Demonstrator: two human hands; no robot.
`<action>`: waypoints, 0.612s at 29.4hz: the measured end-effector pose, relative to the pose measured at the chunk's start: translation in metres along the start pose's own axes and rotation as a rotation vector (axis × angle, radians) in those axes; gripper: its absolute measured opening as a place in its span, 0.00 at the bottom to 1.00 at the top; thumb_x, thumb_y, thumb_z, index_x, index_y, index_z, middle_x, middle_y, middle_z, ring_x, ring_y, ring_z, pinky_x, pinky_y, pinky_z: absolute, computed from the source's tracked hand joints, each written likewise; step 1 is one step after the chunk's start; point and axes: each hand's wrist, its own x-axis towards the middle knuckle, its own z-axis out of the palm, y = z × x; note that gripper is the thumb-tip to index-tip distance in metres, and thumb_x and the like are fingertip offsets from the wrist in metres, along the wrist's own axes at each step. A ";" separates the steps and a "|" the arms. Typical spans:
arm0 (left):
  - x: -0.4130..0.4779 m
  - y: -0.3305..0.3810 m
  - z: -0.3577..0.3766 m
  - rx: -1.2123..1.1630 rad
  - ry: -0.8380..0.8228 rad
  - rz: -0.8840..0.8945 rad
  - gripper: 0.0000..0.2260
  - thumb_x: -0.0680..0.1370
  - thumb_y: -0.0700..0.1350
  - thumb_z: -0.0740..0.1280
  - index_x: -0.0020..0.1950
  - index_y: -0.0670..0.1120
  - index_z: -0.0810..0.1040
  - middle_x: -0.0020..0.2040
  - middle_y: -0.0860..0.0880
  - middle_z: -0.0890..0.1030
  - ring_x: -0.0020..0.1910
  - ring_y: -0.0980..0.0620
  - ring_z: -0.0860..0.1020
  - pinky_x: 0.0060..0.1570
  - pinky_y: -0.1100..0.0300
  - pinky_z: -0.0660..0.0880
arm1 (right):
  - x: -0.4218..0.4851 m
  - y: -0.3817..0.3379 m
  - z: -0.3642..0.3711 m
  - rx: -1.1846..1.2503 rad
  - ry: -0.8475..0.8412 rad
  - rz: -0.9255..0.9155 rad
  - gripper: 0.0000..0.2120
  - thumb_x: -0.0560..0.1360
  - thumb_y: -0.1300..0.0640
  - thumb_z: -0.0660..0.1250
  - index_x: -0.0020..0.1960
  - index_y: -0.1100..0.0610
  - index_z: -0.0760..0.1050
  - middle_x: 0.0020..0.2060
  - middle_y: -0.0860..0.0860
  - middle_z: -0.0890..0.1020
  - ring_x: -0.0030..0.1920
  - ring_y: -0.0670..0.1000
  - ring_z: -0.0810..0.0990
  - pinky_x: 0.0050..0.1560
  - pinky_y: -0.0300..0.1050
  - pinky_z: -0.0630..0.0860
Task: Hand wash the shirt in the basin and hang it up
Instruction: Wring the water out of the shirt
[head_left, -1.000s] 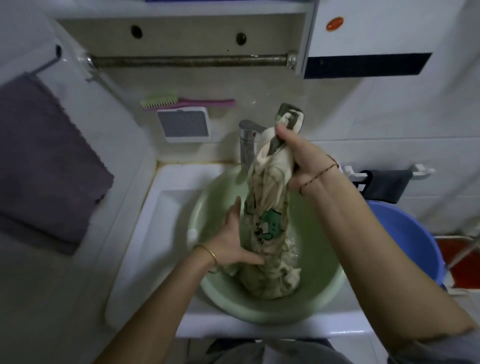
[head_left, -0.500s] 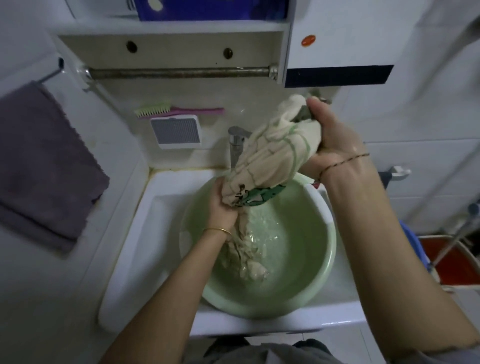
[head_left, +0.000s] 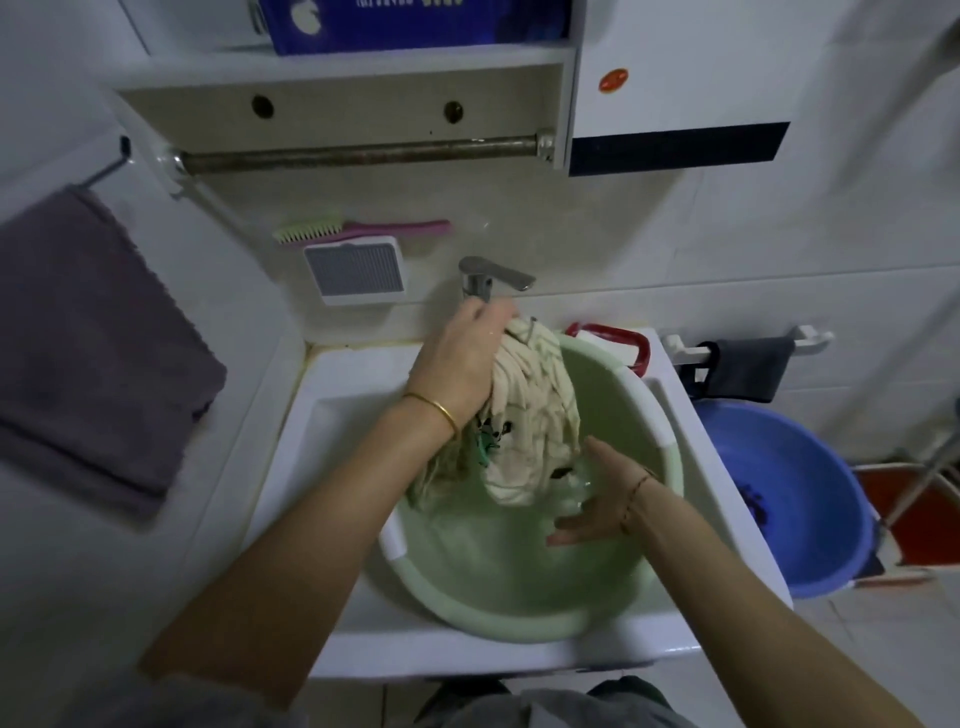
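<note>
Near edge first: the pale green basin (head_left: 519, 626) sits in the white sink (head_left: 332, 519), with water pooled in the bottom. Low inside it, on the right, is the right hand (head_left: 597, 501). Its fingers (head_left: 571, 530) are straight and apart and grip nothing, and the palm is turned toward the hanging cloth just beside it.

The shirt (head_left: 535, 410) is cream with a green and black print. It is bunched into a thick rope over the far half of the basin, the lower end dropping to the water and the top end up by the far rim. The left hand (head_left: 465, 358) has that top end, fingers curled tight around the gathered fabric, with a gold bangle (head_left: 439, 410) on the wrist.

Off to the right, beside the sink, stands a blue bucket (head_left: 779, 493). A red-handled item (head_left: 615, 338) lies on the far right corner of the sink. Just beyond the left hand is the chrome tap (head_left: 491, 278).

On the far wall there's a white grille box (head_left: 356, 270), with a green and pink brush (head_left: 358, 228) above it, then a metal rail (head_left: 358, 153). A purple towel (head_left: 88, 338) hangs on the left wall.
</note>
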 end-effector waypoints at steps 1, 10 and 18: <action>0.003 0.001 -0.001 0.105 -0.012 0.080 0.13 0.76 0.37 0.60 0.59 0.47 0.71 0.52 0.44 0.72 0.50 0.44 0.72 0.45 0.50 0.73 | 0.002 0.004 -0.001 0.071 -0.063 0.052 0.39 0.72 0.33 0.61 0.73 0.57 0.59 0.70 0.62 0.61 0.69 0.68 0.62 0.61 0.71 0.66; -0.020 0.024 0.005 0.090 -0.119 0.412 0.08 0.75 0.43 0.55 0.53 0.51 0.65 0.50 0.44 0.76 0.47 0.44 0.74 0.44 0.54 0.75 | 0.001 0.010 0.066 0.282 -0.438 -0.121 0.19 0.80 0.51 0.55 0.62 0.62 0.73 0.49 0.63 0.79 0.45 0.61 0.81 0.38 0.52 0.82; -0.046 -0.026 -0.010 0.096 -0.198 0.287 0.14 0.69 0.50 0.67 0.50 0.45 0.73 0.51 0.45 0.78 0.51 0.44 0.73 0.48 0.56 0.73 | 0.011 -0.011 0.054 0.196 -0.388 -0.095 0.19 0.75 0.46 0.63 0.54 0.59 0.80 0.51 0.59 0.83 0.52 0.59 0.81 0.50 0.54 0.78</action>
